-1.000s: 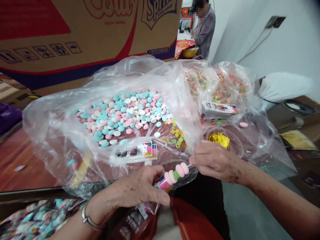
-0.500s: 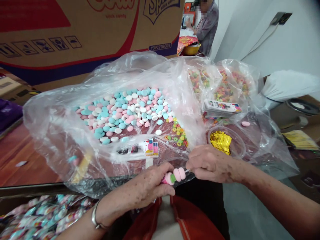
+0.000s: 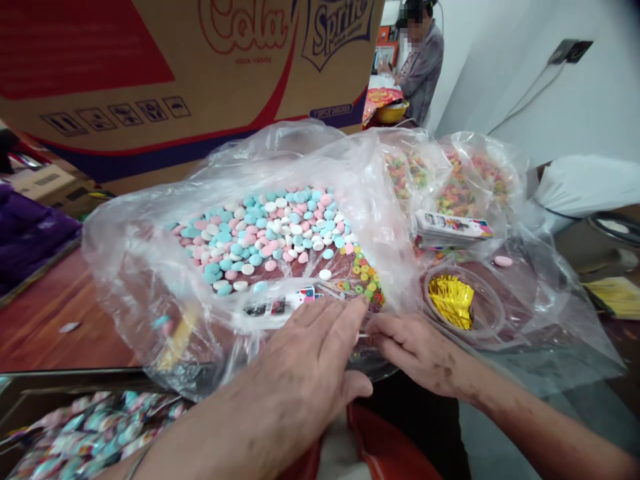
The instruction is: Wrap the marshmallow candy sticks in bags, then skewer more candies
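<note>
My left hand [image 3: 320, 347] reaches forward with its fingers stretched out, palm down, over the near edge of a clear plastic sheet. Its fingertips cover part of a small stack of printed cards [image 3: 270, 305]. Close beside it, my right hand [image 3: 413, 343] is closed in a pinch on a thin white stick [image 3: 361, 337], of which only a short bit shows. The pink candies on that stick are hidden behind my left hand. Beyond my fingers lie pink, blue and white candy tablets [image 3: 270, 230] and small ring candies [image 3: 367, 277].
A large carton [image 3: 210, 80] stands at the back. At the right are a round tub with gold ties [image 3: 451, 301], another card stack [image 3: 453, 227] and bagged candies [image 3: 455, 180]. Wrapped candy sticks [image 3: 95, 433] fill a box at lower left. Another person [image 3: 423, 63] stands far back.
My left hand has let go of the candy end and moved forward over the cards, its fingers straightening. My right hand stays near the same spot. The view has tilted up slightly.
</note>
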{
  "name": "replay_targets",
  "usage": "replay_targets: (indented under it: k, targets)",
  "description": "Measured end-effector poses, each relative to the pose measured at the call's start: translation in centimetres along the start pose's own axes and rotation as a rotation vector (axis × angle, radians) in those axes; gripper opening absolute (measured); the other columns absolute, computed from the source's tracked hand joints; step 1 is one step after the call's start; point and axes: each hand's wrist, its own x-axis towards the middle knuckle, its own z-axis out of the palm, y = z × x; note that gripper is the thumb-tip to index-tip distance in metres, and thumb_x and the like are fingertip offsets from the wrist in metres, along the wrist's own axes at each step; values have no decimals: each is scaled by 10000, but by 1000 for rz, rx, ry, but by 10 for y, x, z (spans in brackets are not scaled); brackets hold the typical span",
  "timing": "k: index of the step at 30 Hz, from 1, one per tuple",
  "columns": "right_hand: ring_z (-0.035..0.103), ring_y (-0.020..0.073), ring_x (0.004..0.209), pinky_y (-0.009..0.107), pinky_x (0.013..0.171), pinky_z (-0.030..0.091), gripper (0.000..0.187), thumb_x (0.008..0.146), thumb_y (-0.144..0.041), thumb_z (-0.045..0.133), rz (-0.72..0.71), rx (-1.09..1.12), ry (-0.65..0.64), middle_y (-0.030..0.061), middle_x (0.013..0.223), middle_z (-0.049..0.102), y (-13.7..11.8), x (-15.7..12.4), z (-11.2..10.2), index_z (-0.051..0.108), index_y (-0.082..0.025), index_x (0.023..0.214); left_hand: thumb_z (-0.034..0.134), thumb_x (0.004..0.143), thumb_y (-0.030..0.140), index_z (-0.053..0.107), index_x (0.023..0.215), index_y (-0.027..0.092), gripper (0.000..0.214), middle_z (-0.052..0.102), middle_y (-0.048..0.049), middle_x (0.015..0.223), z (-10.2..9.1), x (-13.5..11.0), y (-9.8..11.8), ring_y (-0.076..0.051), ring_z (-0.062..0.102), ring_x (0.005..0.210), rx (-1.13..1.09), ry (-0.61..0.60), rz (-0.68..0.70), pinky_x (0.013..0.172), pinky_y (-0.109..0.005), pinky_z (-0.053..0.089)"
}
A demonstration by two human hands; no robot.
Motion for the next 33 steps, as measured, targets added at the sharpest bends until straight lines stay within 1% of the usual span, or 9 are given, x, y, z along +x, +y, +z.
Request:
replay_targets:
  k: [3, 6, 10, 14, 18, 23, 26, 31, 33]
  targets:
    - [464, 127, 648, 230, 592, 359, 219, 946, -278, 406, 136, 212, 115, -24, 695, 515, 2, 0, 2, 554, -186, 813, 732, 746, 298, 687, 1102, 354, 363, 694, -60, 1070, -8, -16, 19, -342, 593, 1042, -124, 44, -29, 929, -423, 458]
    - [401, 115, 626, 221, 560, 313, 269, 953, -350, 415, 214, 364, 176, -39, 663, 430, 1, 1, 5, 521, -187, 767, 651, 816, 367, 699, 904, 332, 106, 696, -42, 822, -5, -27, 5, -268, 630, 799, -150, 91, -182, 780, -377, 509]
    - [351, 102, 610, 223, 550, 267, 248, 940, -336, 433, 224, 505, 159, -45, 650, 394, -3, 2, 13, 560, -179, 795, 665, 812, 433, 574, 1062, 233, 333, 684, -41, 935, 4, -15, -39, -223, 641, 865, -476, 463, -474, 737, -322, 522]
    - [269, 85, 553, 229, 501, 183, 203, 907, -287, 458, 241, 707, 126, -62, 601, 326, -6, 5, 29, 576, -167, 793, 808, 675, 371, 555, 1118, 204, 537, 658, -68, 1132, 9, 12, -58, -229, 617, 1051, -973, 751, -294, 881, -330, 501]
    - [197, 71, 501, 236, 467, 112, 200, 870, -313, 506, 286, 995, 65, -79, 558, 291, -12, 7, 44, 567, -154, 765, 765, 724, 388, 629, 1069, 163, 434, 691, -90, 1069, 10, 31, -58, -244, 639, 1020, -1275, 626, -126, 891, -360, 517]
    - [183, 63, 455, 216, 437, 126, 226, 868, -369, 527, 295, 1117, 11, -101, 501, 264, -20, 8, 56, 542, -165, 772, 785, 718, 292, 641, 916, 166, 275, 585, 33, 695, 12, 41, -61, -116, 612, 637, -1473, 542, -124, 622, -237, 531]
    - [231, 71, 454, 208, 436, 182, 247, 921, -383, 446, 258, 950, 84, -91, 519, 295, -19, 9, 65, 525, -175, 812, 764, 750, 259, 625, 864, 146, 212, 522, 51, 650, 19, 48, -61, -59, 506, 511, -1488, 627, -122, 476, -174, 444]
    - [456, 123, 520, 257, 533, 298, 211, 931, -198, 394, -81, -103, 578, -3, 575, 515, -11, 16, 84, 585, -150, 854, 743, 781, 256, 576, 737, 138, 209, 475, 57, 611, 41, 58, -58, -45, 437, 474, -1470, 790, -206, 437, -166, 381]
    - [493, 138, 515, 268, 538, 307, 211, 916, -141, 394, -155, -341, 686, 16, 567, 554, -10, 19, 88, 600, -138, 871, 729, 799, 267, 556, 715, 145, 228, 465, 59, 605, 51, 60, -56, -49, 434, 480, -1489, 799, -209, 446, -172, 382]
